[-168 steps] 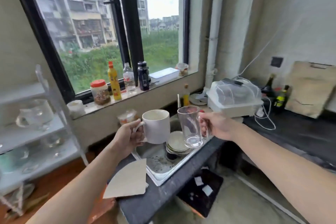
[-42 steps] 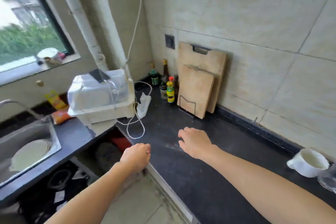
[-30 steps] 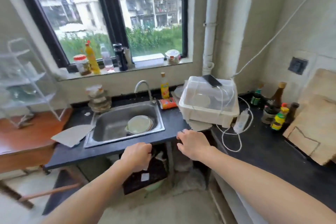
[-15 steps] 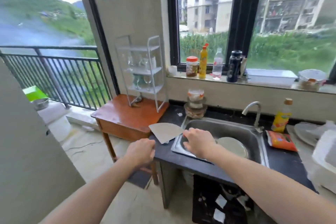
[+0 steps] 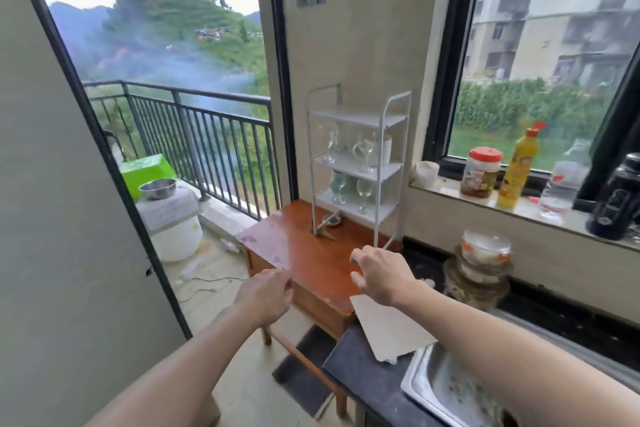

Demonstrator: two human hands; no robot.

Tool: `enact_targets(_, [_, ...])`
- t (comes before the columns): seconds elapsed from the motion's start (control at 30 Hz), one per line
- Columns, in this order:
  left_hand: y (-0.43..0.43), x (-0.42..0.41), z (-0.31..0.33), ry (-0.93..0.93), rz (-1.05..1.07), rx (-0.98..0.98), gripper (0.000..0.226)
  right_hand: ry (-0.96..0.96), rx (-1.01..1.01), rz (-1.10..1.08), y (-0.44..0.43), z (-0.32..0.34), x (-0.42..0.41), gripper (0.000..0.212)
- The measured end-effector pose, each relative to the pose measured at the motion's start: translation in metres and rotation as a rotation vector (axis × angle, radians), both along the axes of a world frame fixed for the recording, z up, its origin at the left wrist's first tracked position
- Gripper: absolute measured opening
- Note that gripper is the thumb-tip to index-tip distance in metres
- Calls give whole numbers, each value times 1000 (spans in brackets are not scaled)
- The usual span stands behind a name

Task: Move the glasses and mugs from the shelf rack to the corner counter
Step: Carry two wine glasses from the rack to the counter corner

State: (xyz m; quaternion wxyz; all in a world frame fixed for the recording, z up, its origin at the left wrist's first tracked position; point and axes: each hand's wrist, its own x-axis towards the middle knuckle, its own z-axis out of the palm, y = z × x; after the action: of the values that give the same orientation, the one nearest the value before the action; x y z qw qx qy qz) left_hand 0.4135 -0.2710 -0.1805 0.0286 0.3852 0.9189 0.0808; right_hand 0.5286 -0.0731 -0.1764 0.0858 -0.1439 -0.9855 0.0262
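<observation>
Against the wall, one three-tier shelf rack (image 5: 356, 121) stands on the wooden worktop (image 5: 294, 246); I count four stemmed glasses (image 5: 364, 149) and one white mug (image 5: 387, 149) on its lower two tiers. My left hand (image 5: 265, 295), loosely curled, and right hand (image 5: 379, 276), fingers spread, hover empty at the worktop's near edge, bare wood ahead.

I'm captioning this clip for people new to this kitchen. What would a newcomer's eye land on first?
Two empty hands, the left hand and right hand, stretch forward at the wooden table's near edge. Behind them on that table, the white shelf rack holds stemmed glasses on its middle and lower shelves. Further left, bluish smoke veils a green hillside.
</observation>
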Motion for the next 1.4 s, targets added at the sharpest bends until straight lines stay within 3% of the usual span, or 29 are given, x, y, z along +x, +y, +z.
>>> enact_targets(0.3, [63, -166, 13, -42, -148, 53, 28, 50, -48, -233, 53, 11, -140, 33])
enact_targets(0.63, [154, -305, 50, -24, -252, 188, 25, 302, -215, -567, 109, 37, -250, 47])
enact_targets(0.8, [211, -343, 55, -109, -246, 278, 34, 516, -425, -713, 146, 29, -292, 61])
enact_targets(0.93, [260, -367, 53, -228, -219, 378, 49, 668, -686, -811, 176, 17, -321, 79])
enact_targets(1.17, [340, -398, 45, -486, -162, 515, 97, 917, -760, -858, 217, 18, -348, 89])
enact_targets(1.4, [376, -412, 48, -776, -150, 711, 77, 985, -892, -838, 233, 11, -352, 81])
